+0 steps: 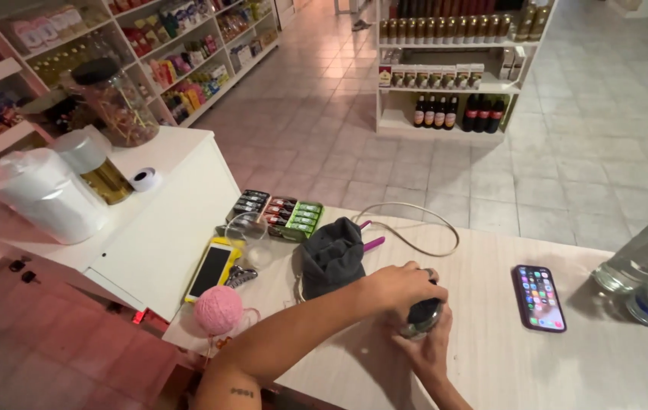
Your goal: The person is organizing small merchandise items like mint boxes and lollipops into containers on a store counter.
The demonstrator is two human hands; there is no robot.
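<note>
Shop counter (pixel 506 357): both hands wrap the small jar (pixel 420 317) left of the phone (pixel 539 298); left hand (pixel 400 287) grips its dark lid, right hand (pixel 429 351) cups underneath. I'd brace the base firmly.

I see a pale wood-grain table (pixel 536 357). On it lie a phone (pixel 539 298) with its screen lit, a dark cloth bag (pixel 331 256), a pink ball of yarn (pixel 218 310), a second phone in a yellow case (pixel 212 269), packs of gum (pixel 278 214), a looped cable (pixel 415 228) and clear water bottles (pixel 646 266) at the right edge.
</note>
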